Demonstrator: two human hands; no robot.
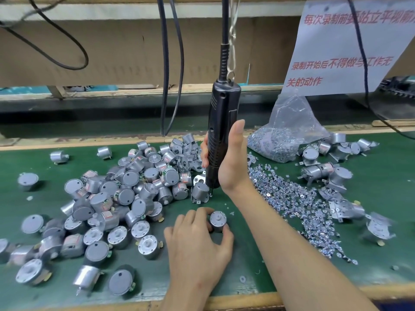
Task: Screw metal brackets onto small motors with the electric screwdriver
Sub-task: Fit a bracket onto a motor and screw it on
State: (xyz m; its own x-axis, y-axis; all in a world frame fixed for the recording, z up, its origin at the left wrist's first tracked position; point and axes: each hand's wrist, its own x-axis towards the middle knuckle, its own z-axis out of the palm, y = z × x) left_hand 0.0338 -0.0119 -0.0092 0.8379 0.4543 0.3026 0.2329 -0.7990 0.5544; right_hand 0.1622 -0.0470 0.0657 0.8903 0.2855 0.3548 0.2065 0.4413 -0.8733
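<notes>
My left hand pinches a small silver motor standing upright on the green mat, thumb and fingers round its sides. My right hand grips the black electric screwdriver, which hangs upright from a cord and chain. Its tip is down beside a motor with a metal bracket, just behind the held motor. A white metal bracket lies left of the screwdriver's lower end.
A large heap of silver motors covers the mat's left half. Loose screws spread to the right, below a clear bag of screws. Bracketed motors lie at far right. Black cables hang behind. The wooden bench edge runs along the front.
</notes>
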